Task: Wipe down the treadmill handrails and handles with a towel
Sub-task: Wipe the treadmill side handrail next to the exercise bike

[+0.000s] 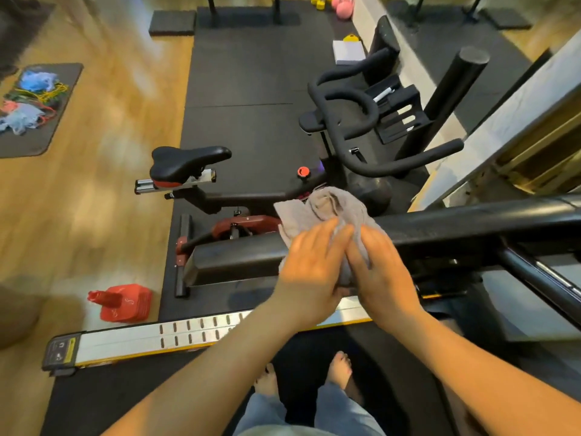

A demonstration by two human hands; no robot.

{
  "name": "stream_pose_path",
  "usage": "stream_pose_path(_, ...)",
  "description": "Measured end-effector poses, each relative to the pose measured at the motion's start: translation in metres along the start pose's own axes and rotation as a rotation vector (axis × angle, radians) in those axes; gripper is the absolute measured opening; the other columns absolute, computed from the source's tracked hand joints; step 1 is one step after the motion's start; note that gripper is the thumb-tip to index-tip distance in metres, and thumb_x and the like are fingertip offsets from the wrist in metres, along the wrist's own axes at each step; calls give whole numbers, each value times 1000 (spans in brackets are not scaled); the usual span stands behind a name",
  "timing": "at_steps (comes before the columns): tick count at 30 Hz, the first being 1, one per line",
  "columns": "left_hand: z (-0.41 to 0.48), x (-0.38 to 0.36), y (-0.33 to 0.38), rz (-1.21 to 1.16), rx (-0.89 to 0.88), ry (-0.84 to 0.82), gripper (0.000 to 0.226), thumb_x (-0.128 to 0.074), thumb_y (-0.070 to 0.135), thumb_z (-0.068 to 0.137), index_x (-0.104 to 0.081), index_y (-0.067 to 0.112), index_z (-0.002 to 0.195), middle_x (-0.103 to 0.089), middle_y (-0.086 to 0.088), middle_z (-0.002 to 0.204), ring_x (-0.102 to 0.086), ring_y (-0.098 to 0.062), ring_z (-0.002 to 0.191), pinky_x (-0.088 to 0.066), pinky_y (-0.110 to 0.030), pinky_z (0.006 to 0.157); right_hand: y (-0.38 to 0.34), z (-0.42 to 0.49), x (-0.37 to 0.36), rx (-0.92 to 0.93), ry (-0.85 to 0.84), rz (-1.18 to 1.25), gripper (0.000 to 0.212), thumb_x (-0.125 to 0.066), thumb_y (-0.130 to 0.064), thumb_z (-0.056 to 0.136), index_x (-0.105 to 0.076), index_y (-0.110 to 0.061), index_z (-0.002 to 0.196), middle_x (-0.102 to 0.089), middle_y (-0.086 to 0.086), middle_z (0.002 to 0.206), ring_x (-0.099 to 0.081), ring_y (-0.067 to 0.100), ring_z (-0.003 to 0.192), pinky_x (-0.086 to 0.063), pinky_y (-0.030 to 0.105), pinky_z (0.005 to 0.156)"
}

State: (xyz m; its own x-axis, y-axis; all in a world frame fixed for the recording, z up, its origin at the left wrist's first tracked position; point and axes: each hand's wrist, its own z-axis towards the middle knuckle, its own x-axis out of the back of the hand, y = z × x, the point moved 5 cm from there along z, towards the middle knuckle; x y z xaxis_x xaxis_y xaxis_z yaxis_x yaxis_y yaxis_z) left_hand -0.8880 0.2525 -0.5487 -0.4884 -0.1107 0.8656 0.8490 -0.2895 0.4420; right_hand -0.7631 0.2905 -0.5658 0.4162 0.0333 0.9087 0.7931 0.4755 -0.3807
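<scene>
A thick black treadmill handrail (456, 226) runs from the lower left to the right edge of the head view. A grey towel (330, 206) is draped over it near the middle. My left hand (309, 267) presses the towel against the rail's near side, fingers spread over the cloth. My right hand (382, 272) grips the towel beside it, fingers wrapped around the fabric and the rail. Part of the towel bunches up above both hands. The rail's left end (226, 262) is bare.
A black and red exercise bike (235, 196) stands just beyond the rail on black floor mats. The treadmill's silver side rail (157, 336) lies below my arms. A red stack of cones (125, 302) sits on the wooden floor at the left. My bare feet (338, 369) stand on the belt.
</scene>
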Motion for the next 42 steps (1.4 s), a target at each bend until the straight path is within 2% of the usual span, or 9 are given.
stream_pose_path(3,-23,0,-21,-18,-13,5,87,-78,28,77,-32,8,149,-40,-13,150,-37,-27,138,-26,-37,116,-15,0,-5,57,16,-71,53,-22,-56,101,-38,-26,141,-43,3,144,-37,17,134,-34,37,112)
stream_pose_path(5,-28,3,-38,27,28,-43,79,-77,29,81,-37,8,145,-46,-11,145,-42,-24,135,-32,-39,115,-33,7,-7,87,24,-44,53,-39,-54,99,-34,-24,143,-40,5,147,-34,19,137,-25,28,116)
stream_pose_path(8,-25,17,-65,72,349,-176,62,-66,40,89,-41,15,140,-49,-3,140,-45,-15,129,-31,-26,108,-60,29,-30,184,-143,-293,96,-81,-52,66,-32,-18,141,-47,21,134,-50,37,119,-46,46,99)
stream_pose_path(10,-25,32,-83,172,391,-110,62,-68,46,81,-47,13,129,-60,-4,126,-57,-12,117,-35,-21,98,-83,45,-42,259,-221,-436,105,-83,-56,59,-30,-16,140,-50,23,128,-55,39,109,-49,48,91)
stream_pose_path(14,-53,22,-143,30,735,-352,55,-64,34,92,-44,12,138,-45,0,141,-43,-17,130,-32,-31,110,-128,63,-69,332,-309,-409,96,-73,-52,74,-16,-22,145,-36,15,139,-45,33,121,-45,45,98)
stream_pose_path(21,-126,56,-191,-20,969,-194,42,-68,25,87,-55,16,126,-64,-4,120,-59,-19,113,-46,-33,97,-217,69,-110,389,-324,-345,64,-67,-36,85,-32,-22,137,-49,12,127,-52,32,115,-46,43,89)
stream_pose_path(26,-109,68,-161,6,747,-168,78,-73,12,81,-30,5,145,-44,-15,145,-46,-30,129,-37,-35,105,-195,79,-99,467,-477,-197,79,-71,-43,79,-29,-22,142,-45,10,135,-50,28,119,-47,41,94)
stream_pose_path(35,20,22,-52,61,254,-294,75,-75,58,70,-50,17,127,-65,-1,110,-61,-21,100,-49,-35,89,-32,70,-3,222,-574,-260,104,-73,-47,65,-15,-30,149,-36,6,143,-47,29,123,-46,40,97)
stream_pose_path(42,54,12,-47,-95,258,-632,95,-72,55,80,-23,17,152,-41,-1,151,-40,-22,135,-30,-28,107,-12,102,2,74,-1004,-350,125,-89,-37,52,-8,-37,147,-50,-4,130,-53,23,116,-45,32,94)
